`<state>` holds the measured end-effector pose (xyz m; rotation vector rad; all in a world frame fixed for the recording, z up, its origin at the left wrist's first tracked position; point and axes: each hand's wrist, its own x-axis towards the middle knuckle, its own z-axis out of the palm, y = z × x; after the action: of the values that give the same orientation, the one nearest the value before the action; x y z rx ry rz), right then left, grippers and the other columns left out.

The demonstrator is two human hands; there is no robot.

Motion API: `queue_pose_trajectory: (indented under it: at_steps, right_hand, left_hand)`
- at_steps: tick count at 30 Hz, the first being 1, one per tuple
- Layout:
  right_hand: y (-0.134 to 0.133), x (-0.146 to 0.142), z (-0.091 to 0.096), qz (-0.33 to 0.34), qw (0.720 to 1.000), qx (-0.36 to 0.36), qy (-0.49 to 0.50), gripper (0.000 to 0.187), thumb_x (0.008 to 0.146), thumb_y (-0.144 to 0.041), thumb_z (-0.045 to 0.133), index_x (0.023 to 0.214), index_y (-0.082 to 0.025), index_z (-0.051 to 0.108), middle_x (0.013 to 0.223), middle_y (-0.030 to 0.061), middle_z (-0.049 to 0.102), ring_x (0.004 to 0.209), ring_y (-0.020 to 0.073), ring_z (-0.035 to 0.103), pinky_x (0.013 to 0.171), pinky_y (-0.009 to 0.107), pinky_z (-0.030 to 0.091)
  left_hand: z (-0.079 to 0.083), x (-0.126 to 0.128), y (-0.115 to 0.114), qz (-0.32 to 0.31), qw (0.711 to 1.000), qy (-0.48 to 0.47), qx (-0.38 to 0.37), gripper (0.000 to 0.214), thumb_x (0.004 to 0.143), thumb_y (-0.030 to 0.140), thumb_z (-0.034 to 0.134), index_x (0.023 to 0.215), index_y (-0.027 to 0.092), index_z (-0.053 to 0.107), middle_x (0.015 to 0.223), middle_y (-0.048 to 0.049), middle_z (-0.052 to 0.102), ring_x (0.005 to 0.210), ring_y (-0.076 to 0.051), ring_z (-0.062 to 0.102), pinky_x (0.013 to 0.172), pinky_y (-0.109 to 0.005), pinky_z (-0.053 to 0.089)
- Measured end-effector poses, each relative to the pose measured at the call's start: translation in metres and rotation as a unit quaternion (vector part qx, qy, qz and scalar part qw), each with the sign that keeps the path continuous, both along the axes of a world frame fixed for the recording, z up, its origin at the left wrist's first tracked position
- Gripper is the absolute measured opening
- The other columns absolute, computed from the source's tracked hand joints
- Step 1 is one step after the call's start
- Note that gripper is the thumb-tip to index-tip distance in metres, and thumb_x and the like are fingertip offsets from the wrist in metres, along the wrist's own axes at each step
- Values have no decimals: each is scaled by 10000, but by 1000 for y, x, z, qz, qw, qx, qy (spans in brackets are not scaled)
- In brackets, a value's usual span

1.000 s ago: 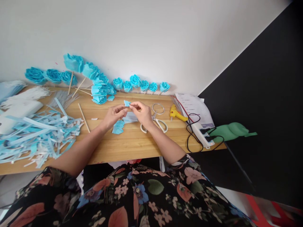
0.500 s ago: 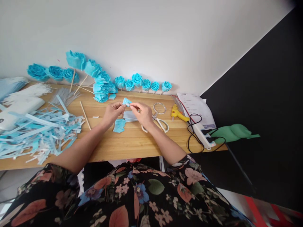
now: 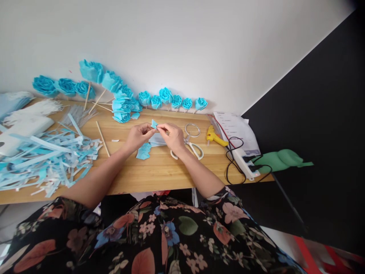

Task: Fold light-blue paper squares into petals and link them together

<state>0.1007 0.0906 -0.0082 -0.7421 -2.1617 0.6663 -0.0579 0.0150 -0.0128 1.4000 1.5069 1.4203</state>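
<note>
A small blue crepe paper petal [image 3: 154, 123] is pinched above the wooden table, between the fingertips of my left hand [image 3: 139, 135] and my right hand [image 3: 172, 136]. Much of the petal is hidden by the fingers. Beneath them lie a loose blue petal piece [image 3: 143, 151] and a pale blue stack of paper [image 3: 157, 140]. White-handled scissors [image 3: 195, 150] rest just right of my right hand, partly covered by it. Blue paper flowers [image 3: 165, 95] on sticks stand along the wall behind my hands.
Blue and white paper strips [image 3: 51, 156] heap up at the left. A thin wooden stick [image 3: 103, 139] lies near my left forearm. To the right are a yellow glue gun [image 3: 215, 137], a white power strip [image 3: 242, 163] with black cables, and a printed sheet [image 3: 242, 133].
My left fingers have shifted slightly right, closer to my right fingertips. Less of the petal shows between them now, and it looks more folded or gathered.
</note>
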Motion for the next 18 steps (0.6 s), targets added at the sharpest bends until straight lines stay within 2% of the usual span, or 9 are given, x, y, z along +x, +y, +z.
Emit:
queue_pose_trajectory:
  at_steps: [6, 11, 18]
  right_hand:
    - [-1, -2, -2, -2, 1000, -29, 7, 158, 921, -289, 601, 903, -256, 754, 950, 7, 776, 869, 166, 691, 827, 277, 506]
    - [1, -2, -3, 11, 998, -67, 20, 156, 901, -296, 616, 897, -235, 758, 921, 14, 778, 842, 162, 705, 807, 269, 520]
    - [1, -2, -3, 7, 997, -75, 11, 158, 886, -284, 605, 883, -233, 755, 902, 5, 783, 832, 156, 704, 799, 257, 524]
  left_hand:
    - [-3, 1, 2, 28, 999, 13, 8, 300, 775, 467, 659, 794, 168, 658, 584, 21, 560, 521, -105, 454, 499, -225, 326]
    - [1, 1, 2, 5, 1000, -14, -4, 283, 755, 454, 659, 787, 173, 634, 581, 23, 559, 513, -105, 451, 509, -232, 338]
    - [0, 0, 2, 3, 999, -32, -11, 279, 735, 446, 683, 771, 174, 632, 572, 33, 541, 497, -94, 435, 508, -235, 319]
